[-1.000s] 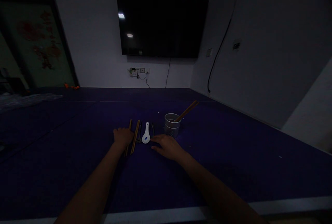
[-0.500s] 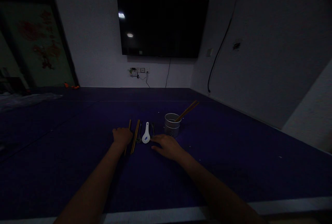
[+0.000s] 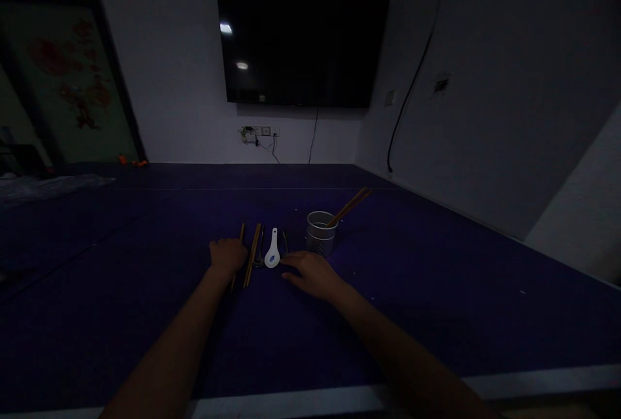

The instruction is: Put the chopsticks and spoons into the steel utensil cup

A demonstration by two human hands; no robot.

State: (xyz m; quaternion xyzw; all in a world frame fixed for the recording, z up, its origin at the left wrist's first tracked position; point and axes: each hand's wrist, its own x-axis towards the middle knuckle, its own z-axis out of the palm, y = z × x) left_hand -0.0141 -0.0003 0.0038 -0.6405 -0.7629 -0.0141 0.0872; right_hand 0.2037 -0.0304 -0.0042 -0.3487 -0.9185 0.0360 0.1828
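My left hand [image 3: 228,255] is closed over the leftmost pair of chopsticks [image 3: 242,231], whose ends show above and below it. To its right lies another pair of chopsticks [image 3: 253,256], slightly slanted. Beside that pair is a dark metal spoon [image 3: 259,261], bowl toward me. A white ceramic spoon [image 3: 272,257] with a blue mark comes after it. My right hand [image 3: 313,273] rests low with its fingers stretched over the lower part of another dark utensil [image 3: 285,240], thumb apart. Its lower end is hidden by my fingers.
Behind my right hand stands a grey metal cup [image 3: 321,238] with chopsticks [image 3: 350,205] leaning out to the right. Everything rests on a dark purple surface [image 3: 436,290] with a pale front edge. Clear plastic [image 3: 58,189] lies far left; a television [image 3: 301,44] hangs on the wall.
Both hands and the utensils hold nearly the same places. The whole view has shifted very slightly.
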